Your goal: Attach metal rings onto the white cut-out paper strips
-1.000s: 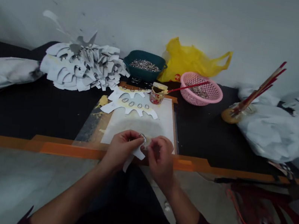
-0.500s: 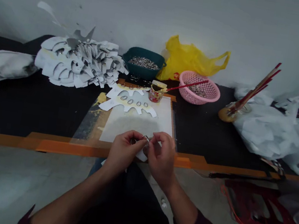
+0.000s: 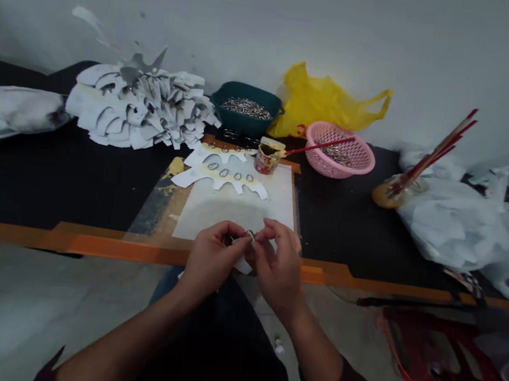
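My left hand (image 3: pixel 212 258) is closed at the table's front edge, pinching a white cut-out piece (image 3: pixel 243 266) with a small metal ring (image 3: pixel 250 235) at the fingertips. From the other side, my right hand (image 3: pixel 279 268) has thumb and forefinger pressed together at the same piece. Fingers hide much of it. Beyond my hands, a scalloped white cut-out strip (image 3: pixel 231 183) bearing several metal rings lies on a white sheet (image 3: pixel 213 210). A second strip (image 3: pixel 199 155) lies behind it. Beside them stands a small tub (image 3: pixel 265 163) of yellowish paste with a red-handled brush (image 3: pixel 320 144).
At the back are a dark green basket (image 3: pixel 231 119) and a pink basket (image 3: pixel 337 170), both holding metal pieces, and a yellow bag (image 3: pixel 307 99). Stacked white cut-outs (image 3: pixel 136 114) stand left. Right are a jar of red sticks (image 3: pixel 389 196), white plastic bags (image 3: pixel 457 222) and a red stool (image 3: pixel 450 357).
My right forefinger has lifted slightly, and both hands stay together around the white piece and ring. The view has shifted a little.
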Demonstrator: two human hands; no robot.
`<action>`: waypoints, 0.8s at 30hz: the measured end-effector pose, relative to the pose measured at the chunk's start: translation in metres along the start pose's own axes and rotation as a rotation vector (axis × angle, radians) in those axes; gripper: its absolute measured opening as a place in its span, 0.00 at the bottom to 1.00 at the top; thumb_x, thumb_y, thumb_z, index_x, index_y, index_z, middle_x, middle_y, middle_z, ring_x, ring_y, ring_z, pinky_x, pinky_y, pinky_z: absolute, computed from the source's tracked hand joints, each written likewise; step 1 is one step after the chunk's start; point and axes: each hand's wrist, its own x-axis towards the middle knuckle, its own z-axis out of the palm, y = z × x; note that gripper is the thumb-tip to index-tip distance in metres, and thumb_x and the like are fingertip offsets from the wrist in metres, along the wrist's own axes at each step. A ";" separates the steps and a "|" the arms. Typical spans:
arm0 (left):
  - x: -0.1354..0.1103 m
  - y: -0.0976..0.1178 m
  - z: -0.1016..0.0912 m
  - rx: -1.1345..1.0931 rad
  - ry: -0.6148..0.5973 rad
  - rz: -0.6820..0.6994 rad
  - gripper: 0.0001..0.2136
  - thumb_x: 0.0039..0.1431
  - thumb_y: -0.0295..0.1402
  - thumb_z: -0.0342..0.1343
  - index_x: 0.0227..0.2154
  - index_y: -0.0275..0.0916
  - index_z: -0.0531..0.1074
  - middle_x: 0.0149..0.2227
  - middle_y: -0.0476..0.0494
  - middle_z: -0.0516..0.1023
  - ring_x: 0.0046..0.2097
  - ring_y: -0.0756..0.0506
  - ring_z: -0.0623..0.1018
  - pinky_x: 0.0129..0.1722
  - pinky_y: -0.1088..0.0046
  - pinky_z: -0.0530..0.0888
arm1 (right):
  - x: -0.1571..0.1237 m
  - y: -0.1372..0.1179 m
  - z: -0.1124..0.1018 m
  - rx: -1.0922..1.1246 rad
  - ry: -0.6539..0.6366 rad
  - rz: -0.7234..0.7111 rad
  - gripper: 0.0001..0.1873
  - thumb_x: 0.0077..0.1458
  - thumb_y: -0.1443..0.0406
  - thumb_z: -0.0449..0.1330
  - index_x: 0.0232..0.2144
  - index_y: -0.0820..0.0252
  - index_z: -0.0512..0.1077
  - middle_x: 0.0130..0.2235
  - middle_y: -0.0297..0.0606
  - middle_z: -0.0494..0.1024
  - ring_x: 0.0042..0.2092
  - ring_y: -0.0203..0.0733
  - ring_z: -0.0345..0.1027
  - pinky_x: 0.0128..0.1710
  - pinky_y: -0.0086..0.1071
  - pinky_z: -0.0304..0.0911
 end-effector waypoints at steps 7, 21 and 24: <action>-0.004 0.006 -0.001 -0.180 -0.021 -0.087 0.11 0.43 0.38 0.61 0.27 0.36 0.71 0.25 0.49 0.75 0.24 0.51 0.72 0.23 0.77 0.70 | -0.007 -0.002 0.010 0.158 0.095 0.156 0.07 0.52 0.69 0.54 0.36 0.57 0.64 0.34 0.36 0.69 0.39 0.40 0.64 0.39 0.36 0.62; -0.010 0.012 0.000 0.105 0.014 0.119 0.06 0.47 0.34 0.57 0.26 0.37 0.70 0.26 0.49 0.73 0.28 0.51 0.72 0.27 0.77 0.68 | -0.003 -0.005 0.002 0.126 0.033 0.143 0.13 0.52 0.68 0.56 0.42 0.55 0.64 0.34 0.35 0.71 0.42 0.41 0.64 0.46 0.41 0.59; -0.009 0.009 0.001 0.021 0.014 0.162 0.04 0.47 0.31 0.56 0.23 0.37 0.67 0.31 0.48 0.73 0.32 0.50 0.72 0.31 0.77 0.69 | -0.002 -0.007 0.003 0.127 0.012 0.102 0.11 0.52 0.70 0.53 0.39 0.56 0.64 0.34 0.36 0.70 0.40 0.41 0.64 0.44 0.39 0.59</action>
